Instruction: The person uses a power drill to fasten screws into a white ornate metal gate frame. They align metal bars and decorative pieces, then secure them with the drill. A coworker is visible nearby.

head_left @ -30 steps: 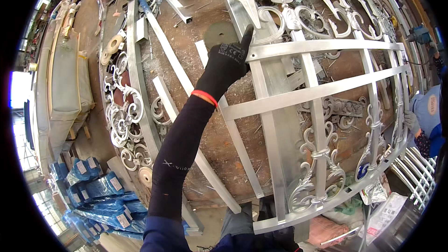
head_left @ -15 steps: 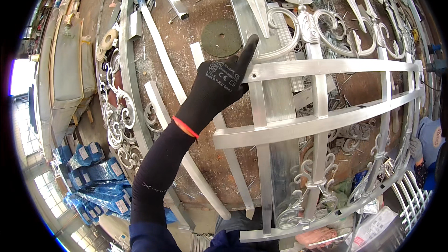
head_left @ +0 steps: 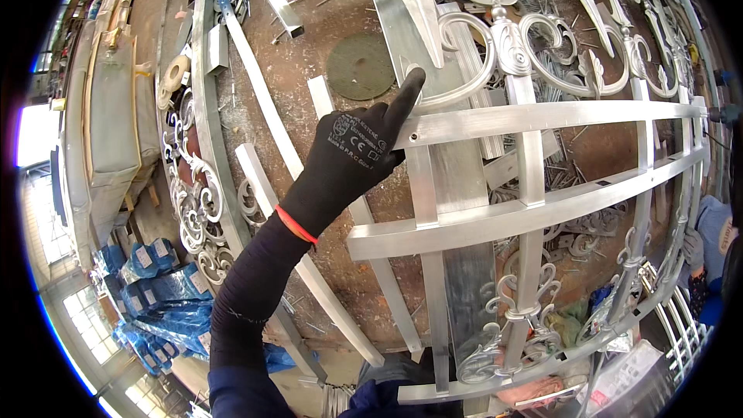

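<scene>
My left hand (head_left: 350,151), in a black knitted glove with a red cuff edge, is closed at the left end of the upper rail (head_left: 534,118) of a silvery metal railing panel. One digit stretches up past the rail, close to a scroll ornament; the other fingertips are partly hidden. Below that rail runs a second curved rail (head_left: 495,224), joined to it by upright bars (head_left: 532,162). Leafy scrollwork (head_left: 515,325) decorates the lower part, and spearheads with scrolls (head_left: 511,46) stand along the top. My right hand is not in view.
At the right edge, another person's grey-gloved hand (head_left: 693,248) is at the panel. On the brown worktable (head_left: 340,294) lie a round dark disc (head_left: 361,67), long metal bars (head_left: 259,81) and scattered metal pieces. Blue-wrapped bundles (head_left: 166,302) are at the left.
The view has shifted slightly. My left hand and the upper rail's left end sit a little lower and further left, with the hand still at that end.
</scene>
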### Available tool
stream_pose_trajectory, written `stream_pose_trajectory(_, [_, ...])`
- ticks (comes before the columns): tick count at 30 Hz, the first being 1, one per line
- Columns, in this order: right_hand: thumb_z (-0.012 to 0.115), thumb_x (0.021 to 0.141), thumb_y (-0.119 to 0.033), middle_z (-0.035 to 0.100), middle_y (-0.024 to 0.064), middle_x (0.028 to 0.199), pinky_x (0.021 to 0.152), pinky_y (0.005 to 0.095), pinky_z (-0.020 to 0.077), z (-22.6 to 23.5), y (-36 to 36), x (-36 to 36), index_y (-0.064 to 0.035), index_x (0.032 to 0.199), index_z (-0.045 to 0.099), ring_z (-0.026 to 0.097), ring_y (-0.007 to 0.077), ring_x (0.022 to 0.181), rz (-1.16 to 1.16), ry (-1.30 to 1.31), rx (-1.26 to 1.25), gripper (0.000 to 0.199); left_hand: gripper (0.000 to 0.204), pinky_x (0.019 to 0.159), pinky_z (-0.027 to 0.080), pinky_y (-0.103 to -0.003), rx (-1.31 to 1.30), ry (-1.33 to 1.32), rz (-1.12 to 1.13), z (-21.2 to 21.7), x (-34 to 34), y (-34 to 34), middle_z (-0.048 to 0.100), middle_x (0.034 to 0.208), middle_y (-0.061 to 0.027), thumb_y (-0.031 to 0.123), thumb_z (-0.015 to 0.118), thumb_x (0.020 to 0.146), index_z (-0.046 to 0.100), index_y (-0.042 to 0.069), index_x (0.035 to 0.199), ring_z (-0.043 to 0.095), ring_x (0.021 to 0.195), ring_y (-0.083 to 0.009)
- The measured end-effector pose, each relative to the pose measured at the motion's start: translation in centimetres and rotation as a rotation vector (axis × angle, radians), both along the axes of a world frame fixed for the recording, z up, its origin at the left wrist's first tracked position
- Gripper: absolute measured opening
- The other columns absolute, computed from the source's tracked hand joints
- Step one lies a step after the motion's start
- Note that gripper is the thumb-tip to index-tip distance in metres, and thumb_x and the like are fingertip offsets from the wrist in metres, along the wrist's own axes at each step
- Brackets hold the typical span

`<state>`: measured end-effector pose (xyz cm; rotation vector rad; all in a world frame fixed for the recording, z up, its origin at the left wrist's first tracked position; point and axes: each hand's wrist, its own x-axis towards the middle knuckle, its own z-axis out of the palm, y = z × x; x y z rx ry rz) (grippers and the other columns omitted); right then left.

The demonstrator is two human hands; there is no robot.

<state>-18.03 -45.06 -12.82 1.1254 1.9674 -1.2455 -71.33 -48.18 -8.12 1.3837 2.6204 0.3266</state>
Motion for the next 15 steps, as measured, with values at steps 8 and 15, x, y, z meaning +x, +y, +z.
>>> stream_pose_trajectory(8, [0.070,0.079,-0.030,0.063,0.0209,0.090,0.074,0.0464,0.0481,0.5,-1.0,0.8,0.0039,0.104,0.059,0.061,0.0364,0.082,0.007,0.032,0.020,0.043,0.103,0.058,0.053,-0.038,0.144,0.039,-0.019,-0.3,0.3,-0.3,0.063,0.082,-0.0107,0.023,0.077,0.069,0.013,0.017,0.149,0.065,0.070,-0.0272])
stream_pose_trajectory(15, [0.070,0.080,-0.031,0.063,0.0213,0.091,0.075,0.0465,0.0480,1.1,-1.8,2.3,0.0042,0.105,0.058,0.061,0.0366,0.083,0.003,0.090,0.039,0.045,0.101,0.060,0.052,-0.040,0.017,0.159,0.002,-0.4,0.9,-0.2,0.062,0.083,-0.0126,0.027,0.075,0.070,0.013,0.018,0.149,0.065,0.072,-0.0286])
